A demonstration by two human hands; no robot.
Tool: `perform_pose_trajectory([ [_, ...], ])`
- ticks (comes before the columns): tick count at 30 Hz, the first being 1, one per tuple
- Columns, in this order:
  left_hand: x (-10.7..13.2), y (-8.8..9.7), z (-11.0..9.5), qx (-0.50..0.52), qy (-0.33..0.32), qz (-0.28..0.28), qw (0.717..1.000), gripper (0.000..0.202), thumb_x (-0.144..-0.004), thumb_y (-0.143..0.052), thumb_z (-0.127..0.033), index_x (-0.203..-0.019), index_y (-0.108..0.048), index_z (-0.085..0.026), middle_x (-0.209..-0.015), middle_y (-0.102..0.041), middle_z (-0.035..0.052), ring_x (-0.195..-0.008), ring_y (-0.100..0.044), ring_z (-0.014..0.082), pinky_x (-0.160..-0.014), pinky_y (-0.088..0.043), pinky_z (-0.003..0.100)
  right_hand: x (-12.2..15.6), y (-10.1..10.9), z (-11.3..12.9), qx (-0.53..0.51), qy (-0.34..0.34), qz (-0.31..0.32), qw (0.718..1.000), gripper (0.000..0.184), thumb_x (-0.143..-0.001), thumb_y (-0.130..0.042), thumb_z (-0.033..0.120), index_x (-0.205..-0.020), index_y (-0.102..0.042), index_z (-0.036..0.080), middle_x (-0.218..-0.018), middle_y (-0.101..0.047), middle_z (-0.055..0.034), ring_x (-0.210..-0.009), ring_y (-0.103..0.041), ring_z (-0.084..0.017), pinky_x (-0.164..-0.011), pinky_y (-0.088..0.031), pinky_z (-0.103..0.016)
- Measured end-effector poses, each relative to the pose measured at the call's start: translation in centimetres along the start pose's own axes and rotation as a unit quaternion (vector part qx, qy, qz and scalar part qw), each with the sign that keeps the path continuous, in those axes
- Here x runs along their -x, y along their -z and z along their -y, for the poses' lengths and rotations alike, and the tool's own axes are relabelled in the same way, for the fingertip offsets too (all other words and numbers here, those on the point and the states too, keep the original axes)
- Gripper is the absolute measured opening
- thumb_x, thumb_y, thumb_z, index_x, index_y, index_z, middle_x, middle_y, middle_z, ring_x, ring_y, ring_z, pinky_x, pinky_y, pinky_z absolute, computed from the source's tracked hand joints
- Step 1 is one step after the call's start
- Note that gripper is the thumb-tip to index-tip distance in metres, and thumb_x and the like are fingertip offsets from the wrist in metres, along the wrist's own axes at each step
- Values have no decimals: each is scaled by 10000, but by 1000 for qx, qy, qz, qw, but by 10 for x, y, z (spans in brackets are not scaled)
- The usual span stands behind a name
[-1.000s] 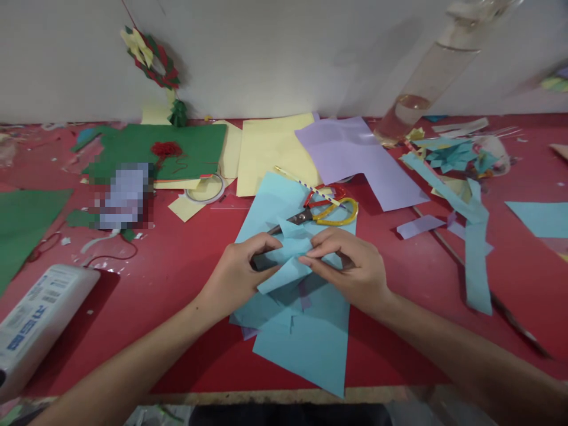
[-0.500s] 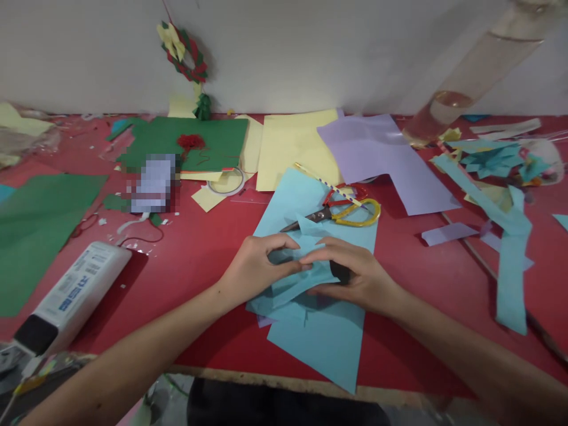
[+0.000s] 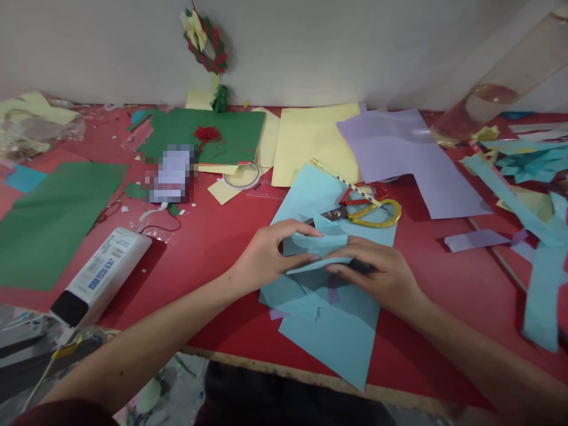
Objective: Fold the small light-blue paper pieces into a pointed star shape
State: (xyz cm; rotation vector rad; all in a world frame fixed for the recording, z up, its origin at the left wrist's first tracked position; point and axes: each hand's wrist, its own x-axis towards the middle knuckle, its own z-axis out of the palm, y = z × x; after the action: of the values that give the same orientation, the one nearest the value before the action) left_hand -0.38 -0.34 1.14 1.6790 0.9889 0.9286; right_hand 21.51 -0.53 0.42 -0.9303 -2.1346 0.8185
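Between my two hands is a folded piece of light blue paper (image 3: pixel 316 244), raised over a light blue sheet (image 3: pixel 331 349). My left hand (image 3: pixel 277 251) pinches its left side, thumb below and forefinger above. From the right, my right hand (image 3: pixel 381 266) grips the near flap between thumb and fingers; some of those fingers are hidden behind the paper. Just beyond my hands lie scissors (image 3: pixel 375 214) with one yellow and one red handle, their blade tips hidden. A dotted pencil (image 3: pixel 344 180) rests across them. More blue folded pieces (image 3: pixel 288 296) lie under my hands.
Yellow paper (image 3: pixel 317 142), purple paper (image 3: pixel 406 142) and green paper (image 3: pixel 57 219) lie around the red table. A white power bank (image 3: pixel 104 272), a blurred phone (image 3: pixel 172 173) and a tape roll (image 3: pixel 241 176) sit left. Blue strips (image 3: pixel 541 284) and a leaning clear tube (image 3: pixel 483 97) are right.
My view has shifted, so most things appear further right. The blue paper is now turned with its folds more level, and my right thumb and fingers have moved to its near flap.
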Motion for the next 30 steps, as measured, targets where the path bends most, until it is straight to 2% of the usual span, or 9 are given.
perform_pose_trajectory([
  [2, 0, 0, -1, 0, -20, 13, 1000, 260, -788, -717, -229, -1036, -657, -177, -1061, -663, 57, -1009, -611, 185, -888, -473, 290, 0, 2, 0, -12, -9, -7, 1000, 13, -833, -674, 200, -828, -683, 208, -684, -596, 6, -606, -555, -112, -556, -427, -214],
  [6, 1, 0, -3, 16, 18, 33, 999, 333, -762, -746, -234, -1075, -642, -188, -1114, -646, 54, -1063, -592, 191, -950, -452, 307, 2, 5, -3, -16, 20, 31, 999, 136, -845, -625, 153, -916, -700, 240, -694, -550, 17, -556, -514, -94, -489, -394, -203],
  [12, 1, 0, -1, 38, 34, 65, 997, 335, -789, -711, -216, -1112, -624, -184, -1144, -642, 54, -1089, -584, 180, -964, -443, 290, 1, 6, -6, -8, 35, 12, 999, 135, -845, -645, 175, -918, -711, 268, -684, -525, 17, -541, -499, -92, -474, -389, -210],
  [17, -1, 0, -3, 34, 22, 86, 995, 272, -807, -679, -202, -1077, -648, -195, -1126, -659, 56, -1075, -602, 191, -971, -445, 313, -1, 4, -3, 1, -6, -23, 1000, 78, -855, -634, 223, -792, -675, 242, -885, -602, -44, -800, -600, -172, -668, -490, -286],
  [20, -1, -1, -5, 19, 44, 87, 995, 260, -802, -671, -198, -1062, -659, -189, -1116, -671, 57, -1039, -622, 193, -926, -468, 293, -2, -1, 2, -47, -23, -36, 998, 128, -835, -663, 233, -727, -597, 217, -895, -622, -44, -847, -612, -182, -726, -500, -305],
  [23, 1, -2, -5, 28, 75, 72, 994, 214, -828, -638, -236, -1032, -671, -180, -1060, -692, 51, -982, -639, 189, -837, -497, 259, -2, -5, 7, -95, -69, -61, 991, 159, -840, -655, 236, -706, -573, 210, -806, -610, -33, -831, -607, -181, -684, -503, -285],
  [25, 2, -2, -3, 51, 99, 53, 992, 193, -856, -603, -288, -985, -682, -169, -956, -707, 47, -807, -659, 159, -684, -513, 227, -2, -7, 8, -132, -107, -84, 982, 192, -851, -639, 246, -685, -551, 203, -817, -596, -29, -782, -596, -161, -638, -506, -265],
  [27, 3, -2, -1, 64, 120, 30, 990, 187, -859, -586, -289, -958, -684, -163, -796, -693, 27, -575, -601, 108, -523, -473, 200, -3, -8, 9, -158, -139, -113, 971, 211, -852, -637, 263, -683, -530, 196, -870, -595, -30, -739, -581, -138, -609, -513, -249],
  [30, 4, 0, 1, 65, 125, 10, 990, 181, -822, -576, -175, -971, -679, -165, -629, -638, -14, -466, -530, 77, -478, -446, 183, -7, -10, 10, -173, -173, -150, 958, 203, -829, -666, 286, -714, -525, 195, -909, -608, -32, -757, -587, -137, -631, -536, -244],
])
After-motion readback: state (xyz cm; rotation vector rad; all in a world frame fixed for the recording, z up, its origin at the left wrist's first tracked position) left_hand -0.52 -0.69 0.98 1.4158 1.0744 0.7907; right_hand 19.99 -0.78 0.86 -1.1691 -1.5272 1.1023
